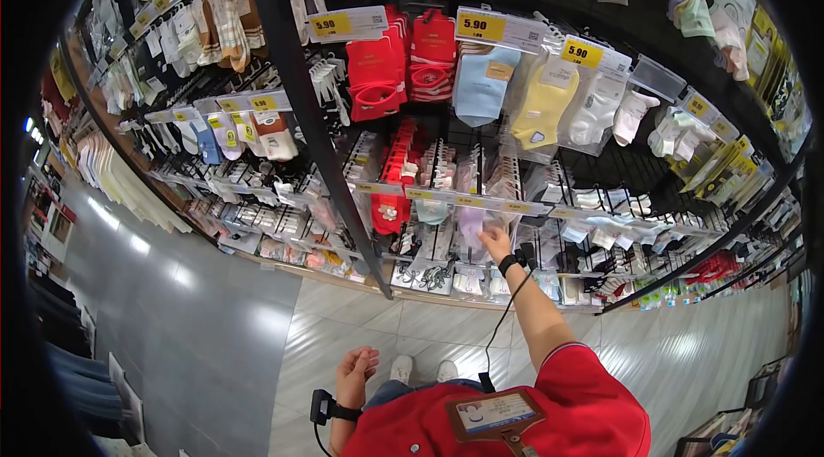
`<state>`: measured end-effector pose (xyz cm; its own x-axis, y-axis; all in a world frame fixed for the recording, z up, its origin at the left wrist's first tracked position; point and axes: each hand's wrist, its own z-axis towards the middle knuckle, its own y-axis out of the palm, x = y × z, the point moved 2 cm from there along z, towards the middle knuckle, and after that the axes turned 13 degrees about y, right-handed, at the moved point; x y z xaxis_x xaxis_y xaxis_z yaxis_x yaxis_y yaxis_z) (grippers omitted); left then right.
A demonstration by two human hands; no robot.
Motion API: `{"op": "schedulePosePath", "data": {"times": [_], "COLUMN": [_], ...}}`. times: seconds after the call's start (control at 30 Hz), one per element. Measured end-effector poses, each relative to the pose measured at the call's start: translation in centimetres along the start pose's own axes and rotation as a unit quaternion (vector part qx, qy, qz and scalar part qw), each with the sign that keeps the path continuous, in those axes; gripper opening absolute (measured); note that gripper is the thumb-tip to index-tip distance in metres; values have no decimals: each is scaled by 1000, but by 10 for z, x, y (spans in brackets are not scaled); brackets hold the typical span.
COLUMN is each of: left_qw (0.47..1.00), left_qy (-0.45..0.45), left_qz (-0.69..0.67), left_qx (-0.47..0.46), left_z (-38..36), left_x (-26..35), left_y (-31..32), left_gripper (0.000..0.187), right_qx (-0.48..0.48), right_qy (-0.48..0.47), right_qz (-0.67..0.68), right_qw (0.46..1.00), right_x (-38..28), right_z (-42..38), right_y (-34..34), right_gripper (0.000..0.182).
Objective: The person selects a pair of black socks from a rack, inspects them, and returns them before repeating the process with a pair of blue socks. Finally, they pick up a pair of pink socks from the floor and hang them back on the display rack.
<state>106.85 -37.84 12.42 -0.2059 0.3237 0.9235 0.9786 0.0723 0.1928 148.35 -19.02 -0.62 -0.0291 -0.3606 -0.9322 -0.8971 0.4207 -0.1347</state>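
Observation:
My right hand (495, 244) reaches forward to a packet of pale lilac socks (471, 223) hanging on a low hook of the sock display rack (343, 199); its fingers touch the packet. My left hand (355, 373) hangs low by my waist with the fingers loosely curled and nothing in it. Both wrists carry black bands with cables. I wear a red shirt with a badge (496, 412) on the chest.
Rows of packaged socks hang on hooks: red pairs (378, 75), a light blue pair (481, 84), a yellow pair (542, 105), white ones to the right. Yellow 5.90 price tags (481, 26) sit above. Folded clothes (112, 174) lie left. The tiled floor (412, 328) runs below.

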Motion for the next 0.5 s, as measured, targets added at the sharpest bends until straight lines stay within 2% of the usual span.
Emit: {"op": "schedulePosePath", "data": {"times": [0.07,0.1,0.13,0.2,0.27,0.3,0.33,0.37,0.4,0.43,0.47,0.5], "left_qw": [1000,1000,1000,1000,1000,1000,1000,999,1000,1000,1000,1000], "left_qy": [-1,1,2,-4,-6,-5,0,11,-4,-21,-14,-17], "left_qz": [2,1,0,2,-5,-3,-5,-23,-15,-6,-19,-16], "left_qx": [-1,-1,1,4,19,5,-2,29,15,-2,21,8], "left_z": [-1,-1,-2,-4,-7,-7,-7,-6,-7,-9,-9,-9], "left_x": [-1,-2,-3,-2,-5,-9,-12,-12,-14,-18,-21,-25], "left_y": [0,-2,-3,-3,-4,-5,-8,-10,-10,-10,-12,-14], "left_gripper": [19,20,21,20,19,19,19,19,20,21,21,22], "right_qx": [75,129,126,208,163,110,92,-65,-165,-311,-328,-394], "right_qy": [-20,-34,-34,-42,-17,29,-16,129,212,-64,-381,-221], "right_qz": [-6,-78,-80,-82,-161,-219,-256,-126,-240,-413,-477,-558], "right_qw": [997,988,988,974,973,969,962,981,933,854,721,696], "right_x": [15,41,60,94,131,175,159,200,224,263,301,331], "right_z": [-6,6,6,-9,-34,-33,-77,-83,-98,-110,-124,-140], "right_y": [0,-2,0,1,2,1,5,6,3,-4,-15,-27], "right_gripper": [50,57,57,45,31,23,21,20,15,14,14,19]}}
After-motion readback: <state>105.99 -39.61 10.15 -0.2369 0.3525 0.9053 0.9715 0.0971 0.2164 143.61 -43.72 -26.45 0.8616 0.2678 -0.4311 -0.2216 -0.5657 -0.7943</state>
